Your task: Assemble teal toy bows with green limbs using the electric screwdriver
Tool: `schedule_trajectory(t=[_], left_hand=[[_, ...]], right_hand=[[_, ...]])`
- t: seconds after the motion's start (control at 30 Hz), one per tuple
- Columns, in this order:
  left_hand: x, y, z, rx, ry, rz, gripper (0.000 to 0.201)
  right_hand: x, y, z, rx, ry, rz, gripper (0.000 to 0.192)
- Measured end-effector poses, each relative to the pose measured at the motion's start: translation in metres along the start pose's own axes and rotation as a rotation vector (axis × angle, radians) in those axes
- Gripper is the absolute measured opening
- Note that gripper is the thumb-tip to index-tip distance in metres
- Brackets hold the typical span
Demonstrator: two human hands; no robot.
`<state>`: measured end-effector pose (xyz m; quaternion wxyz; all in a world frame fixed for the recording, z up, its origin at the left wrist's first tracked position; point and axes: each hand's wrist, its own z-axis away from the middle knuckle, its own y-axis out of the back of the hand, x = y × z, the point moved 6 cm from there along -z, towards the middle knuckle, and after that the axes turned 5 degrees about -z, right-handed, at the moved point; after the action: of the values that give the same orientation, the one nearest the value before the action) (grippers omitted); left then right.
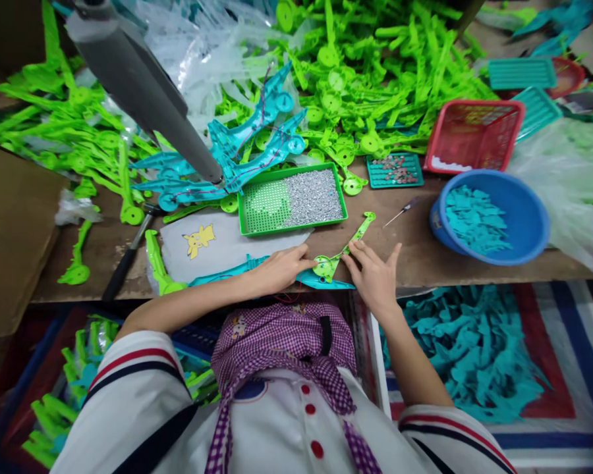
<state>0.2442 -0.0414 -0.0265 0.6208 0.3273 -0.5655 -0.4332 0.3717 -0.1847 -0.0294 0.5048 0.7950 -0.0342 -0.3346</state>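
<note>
Both hands (326, 270) press flat on a slim green plastic piece (343, 250) over a teal one (321, 282).

Both hands — left hand (281, 268), right hand (375, 276) — press a green part (343, 249) onto a teal part (321, 282).
</note>
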Motion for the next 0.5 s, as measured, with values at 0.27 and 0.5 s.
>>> schedule_trajectory(t=[0.27,0.5], left_hand=[[-0.007,0.002,0.003,0.007,-0.021,0.104,0.032],[-0.025,0.024,0.026,0.045,0.082,0.237,0.035]], right_hand=[[-0.055,-0.02,0.008,-0.22,0.26,-0.155,0.037],[-0.055,-0.031,0.015,-0.337,0.336,0.092,0.045]])
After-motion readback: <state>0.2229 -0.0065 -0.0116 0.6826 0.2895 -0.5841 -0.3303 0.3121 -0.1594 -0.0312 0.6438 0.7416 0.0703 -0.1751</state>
